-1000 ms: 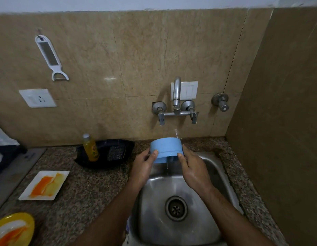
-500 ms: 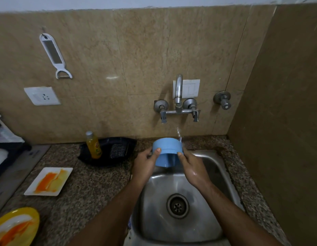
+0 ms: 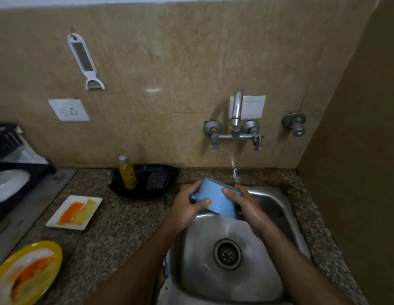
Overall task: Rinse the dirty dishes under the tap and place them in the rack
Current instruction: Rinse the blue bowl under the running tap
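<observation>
- Round light-blue plastic bowl [image 3: 216, 200] is held between both hands over the far left rim of the rectangular stainless steel sink [image 3: 266, 280], tipped so its base faces the camera and leans left.
- Left hand [image 3: 186, 209] grips the bowl's left side; its thumb lies across the near wall, and the other fingers curl round the far side.
- Right hand [image 3: 246, 205] clasps the bowl's right side, fingers wrapped over the wall, skin shining wet.
- A thin stream of water [image 3: 234, 170] falls from the chrome wall tap [image 3: 236, 116] just beyond the bowl's far right edge; whether it touches the bowl cannot be told.
- Round metal drain [image 3: 227, 254] sits in the sink floor, near of the hands.
- Left of the sink on the speckled granite counter [image 3: 125, 223]: black shallow tray [image 3: 167, 176] against the wall, with an upright yellow soap bottle [image 3: 127, 172] standing in it.
- Nearer and further left: white square plate [image 3: 54, 221] smeared with orange and yellow residue.
- Near left corner: round yellow plate [image 3: 51, 253], also smeared orange, partly cut off by the frame.
- Far left edge: black dish rack [image 3: 6, 139] holding a white round dish [image 3: 6, 183].
- On the beige tiled wall: white peeler [image 3: 84, 62] hanging at a tilt, white socket plate [image 3: 69, 110] below it, single metal valve [image 3: 295, 124] right of the tap.
</observation>
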A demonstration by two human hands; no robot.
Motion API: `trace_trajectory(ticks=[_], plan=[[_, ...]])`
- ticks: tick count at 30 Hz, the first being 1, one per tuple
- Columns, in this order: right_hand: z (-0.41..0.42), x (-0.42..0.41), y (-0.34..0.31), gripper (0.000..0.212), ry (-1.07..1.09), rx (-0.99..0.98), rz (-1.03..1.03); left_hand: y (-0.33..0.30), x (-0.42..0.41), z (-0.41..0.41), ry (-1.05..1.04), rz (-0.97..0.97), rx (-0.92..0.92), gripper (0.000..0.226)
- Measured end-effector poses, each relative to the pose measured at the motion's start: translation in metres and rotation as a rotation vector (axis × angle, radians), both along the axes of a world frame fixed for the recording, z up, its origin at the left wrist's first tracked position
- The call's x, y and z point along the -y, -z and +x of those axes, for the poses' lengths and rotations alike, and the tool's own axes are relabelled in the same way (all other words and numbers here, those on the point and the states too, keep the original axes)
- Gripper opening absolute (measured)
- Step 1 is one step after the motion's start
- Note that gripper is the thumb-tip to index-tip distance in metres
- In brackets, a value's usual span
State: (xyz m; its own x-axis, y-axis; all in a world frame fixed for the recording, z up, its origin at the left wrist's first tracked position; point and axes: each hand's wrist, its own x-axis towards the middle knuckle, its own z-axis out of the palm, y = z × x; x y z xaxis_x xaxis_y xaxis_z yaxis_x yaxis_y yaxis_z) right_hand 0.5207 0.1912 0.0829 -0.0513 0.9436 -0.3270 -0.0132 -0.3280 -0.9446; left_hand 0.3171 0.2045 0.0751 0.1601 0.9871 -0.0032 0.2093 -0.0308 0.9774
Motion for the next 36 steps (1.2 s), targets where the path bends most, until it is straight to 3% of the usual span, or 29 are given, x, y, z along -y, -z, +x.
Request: trace_trajectory(ticks=[3,5,9,14,16,17,19,21,25,27,29,32,36], plan=[[-0.014,-0.006,-0.009,0.059,-0.199,0.064,-0.005,-0.001,0.007,-0.026,0.034,0.028,-0.062,0.081],[-0.029,-0.011,-0.013,0.053,-0.311,0.08,0.012,-0.002,0.013,-0.05,-0.008,0.011,-0.046,0.085],[-0.091,-0.024,-0.01,0.082,-0.464,0.099,0.05,-0.017,0.03,-0.113,-0.057,-0.029,-0.011,0.082],[-0.216,-0.042,-0.031,0.104,-0.605,0.32,0.166,-0.038,0.052,-0.227,-0.161,-0.015,-0.037,0.074],[-0.273,-0.051,-0.033,0.12,-0.734,0.321,0.181,-0.048,0.06,-0.281,-0.215,0.002,-0.054,0.069],[-0.302,-0.051,-0.037,0.122,-0.799,0.308,0.19,-0.053,0.063,-0.308,-0.226,-0.001,-0.056,0.066],[-0.355,-0.054,-0.039,0.102,-0.886,0.26,0.224,-0.068,0.067,-0.355,-0.217,-0.009,-0.102,0.061],[-0.417,-0.052,-0.041,0.074,-0.862,0.205,0.241,-0.086,0.071,-0.406,-0.301,0.072,-0.254,0.056],[-0.531,-0.051,-0.033,0.092,-0.794,0.262,0.243,-0.137,0.075,-0.521,-0.75,0.365,-0.854,0.055],[-0.587,-0.052,-0.023,0.102,-0.79,0.433,0.263,-0.154,0.075,-0.582,-0.766,0.226,-1.122,0.061],[-0.622,-0.052,-0.021,0.11,-0.8,0.602,0.316,-0.159,0.074,-0.62,-0.684,-0.019,-1.25,0.065],[-0.685,-0.052,-0.015,0.113,-0.821,0.766,0.46,-0.152,0.071,-0.672,-0.58,-0.267,-1.251,0.073],[-0.745,-0.053,-0.003,0.12,-0.8,0.855,0.481,-0.127,0.071,-0.699,-0.483,-0.432,-1.197,0.08]])
